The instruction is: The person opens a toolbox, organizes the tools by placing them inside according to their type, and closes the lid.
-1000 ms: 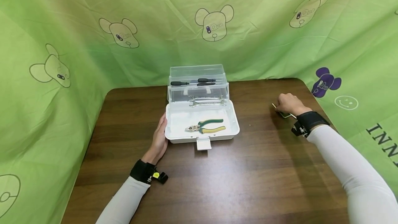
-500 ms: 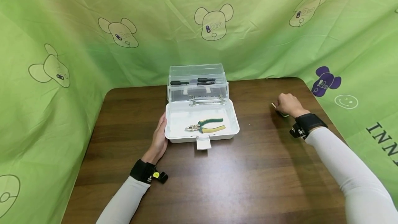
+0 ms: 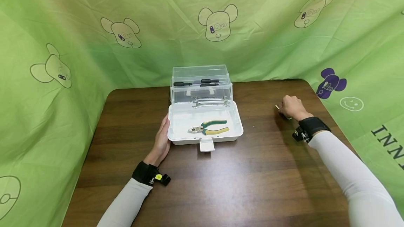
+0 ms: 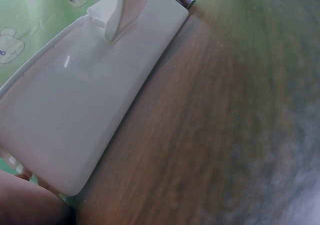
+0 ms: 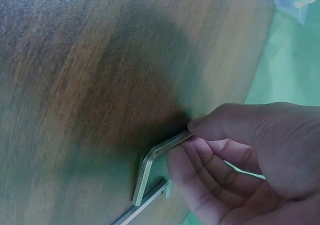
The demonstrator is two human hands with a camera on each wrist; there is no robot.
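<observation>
My right hand (image 3: 293, 107) is low over the right part of the table, its thumb and fingers pinching a bent metal hex key (image 5: 145, 177). Just below that, a second thin metal key (image 5: 142, 207) shows partly, its far end hidden. Against the left side of an open white toolbox (image 3: 221, 140) rests my left hand (image 3: 162, 141), fingers along the wall. Inside the box lie pliers (image 3: 216, 131) with green and yellow handles. Two open-ended wrenches (image 3: 209, 104) lie in the lower clear tray, and black-handled screwdrivers (image 3: 182, 84) in the upper one.
The brown wooden table (image 3: 240, 185) extends around the toolbox. A white latch (image 3: 206, 145) sticks out from the box's front. Behind the box and at both sides hangs a green printed cloth (image 3: 157, 52).
My right hand stays at nearly the same spot, its wrist shifting slightly left. Less of the metal shows beside it in the head view. The left hand and toolbox stay put.
</observation>
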